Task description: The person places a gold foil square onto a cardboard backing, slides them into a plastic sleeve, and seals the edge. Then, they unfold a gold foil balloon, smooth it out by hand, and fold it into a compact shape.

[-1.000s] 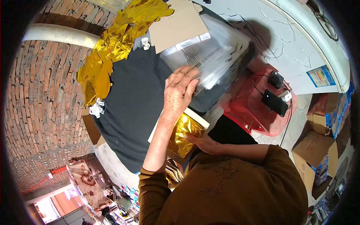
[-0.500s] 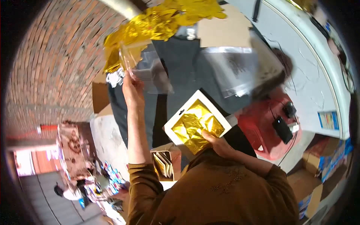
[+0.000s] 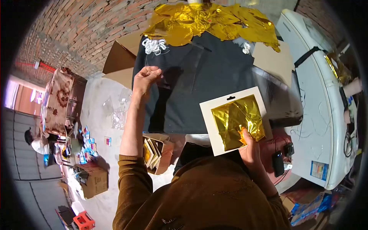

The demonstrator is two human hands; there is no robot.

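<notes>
My left hand (image 3: 147, 79) is raised over the left part of a black-covered table (image 3: 226, 73), fingers pinched together. A clear plastic bag (image 3: 188, 71), hard to make out against the black cloth, extends to the right from those fingertips. In my right hand (image 3: 251, 148) is a white hanging card (image 3: 210, 122) with a folded gold foil sheet (image 3: 239, 119) lying on it. The thumb presses the foil against the card. White string (image 3: 154, 46) lies in a bundle beyond my left hand.
Crumpled gold foil (image 3: 214, 21) covers the table's far edge. Clear bags (image 3: 280, 92) and a cardboard sheet (image 3: 273, 63) lie at the right. Below the near edge stands a box of packed cards (image 3: 157, 155). A white freezer (image 3: 326, 96) borders the right side.
The card with the foil has moved right and turned more upright in my right hand. My left hand has brought the clear bag lower, over the black cloth. The view has shifted.
</notes>
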